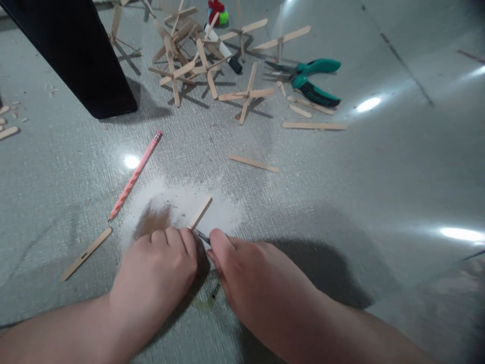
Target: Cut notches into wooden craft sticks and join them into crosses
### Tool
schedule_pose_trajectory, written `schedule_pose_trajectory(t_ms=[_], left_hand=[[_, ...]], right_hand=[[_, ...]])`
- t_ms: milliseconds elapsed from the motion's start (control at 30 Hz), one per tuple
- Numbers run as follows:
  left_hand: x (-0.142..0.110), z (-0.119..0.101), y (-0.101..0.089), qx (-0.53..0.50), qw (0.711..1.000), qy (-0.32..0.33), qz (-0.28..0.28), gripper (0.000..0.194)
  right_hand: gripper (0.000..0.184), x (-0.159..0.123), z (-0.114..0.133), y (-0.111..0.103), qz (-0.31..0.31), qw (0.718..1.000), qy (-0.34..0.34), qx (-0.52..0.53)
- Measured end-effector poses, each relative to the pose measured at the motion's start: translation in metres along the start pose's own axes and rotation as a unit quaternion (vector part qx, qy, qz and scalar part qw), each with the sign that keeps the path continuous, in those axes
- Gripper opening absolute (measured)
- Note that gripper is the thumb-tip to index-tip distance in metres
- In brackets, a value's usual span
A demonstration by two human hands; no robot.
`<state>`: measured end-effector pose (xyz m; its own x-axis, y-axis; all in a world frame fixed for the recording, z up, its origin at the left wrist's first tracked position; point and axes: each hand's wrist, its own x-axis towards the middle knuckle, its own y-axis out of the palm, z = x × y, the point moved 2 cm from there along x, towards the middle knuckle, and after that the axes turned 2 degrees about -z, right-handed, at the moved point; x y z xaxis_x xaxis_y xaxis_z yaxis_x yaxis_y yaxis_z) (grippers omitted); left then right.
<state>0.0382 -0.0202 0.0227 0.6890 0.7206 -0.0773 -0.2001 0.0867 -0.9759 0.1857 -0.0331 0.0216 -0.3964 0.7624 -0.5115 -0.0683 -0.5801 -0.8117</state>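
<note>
My left hand (159, 268) is closed in a fist, pressing down on a wooden craft stick (201, 213) whose far end sticks out past my fingers. My right hand (250, 275) is closed on a thin dark blade tool (203, 236), its tip meeting the stick beside my left fingers. Both hands rest on the grey floor over a patch dusted white with a brown stain (153, 220).
A pink pencil (135, 176) lies to the upper left, and a slotted stick (86, 253) lies to the left. Loose sticks (253, 163), several glued stick crosses (246, 94), green pliers (314, 81), a marker (223, 50) and a black panel (76, 50) lie farther off.
</note>
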Motion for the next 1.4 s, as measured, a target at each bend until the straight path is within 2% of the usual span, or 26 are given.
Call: schedule_pose_trajectory(t_ms=[367, 867, 1233, 1400], left_hand=[[-0.001, -0.001, 0.002, 0.015, 1.0, -0.002, -0.018, 0.027], [-0.001, 0.0, 0.005, 0.005, 0.998, -0.005, -0.058, 0.027], [0.0, 0.0, 0.004, 0.019, 0.999, -0.003, -0.027, 0.026], [0.001, -0.001, 0.006, 0.018, 0.999, 0.008, -0.03, 0.025]], right_hand=[[0.016, 0.0, 0.0, 0.005, -0.017, 1.0, -0.003, -0.018], [0.013, 0.002, 0.001, 0.001, 0.033, 0.999, 0.011, -0.01], [0.022, 0.003, 0.005, -0.004, 0.039, 0.998, 0.034, -0.047], [0.028, 0.005, 0.006, -0.006, 0.004, 0.998, 0.044, -0.036]])
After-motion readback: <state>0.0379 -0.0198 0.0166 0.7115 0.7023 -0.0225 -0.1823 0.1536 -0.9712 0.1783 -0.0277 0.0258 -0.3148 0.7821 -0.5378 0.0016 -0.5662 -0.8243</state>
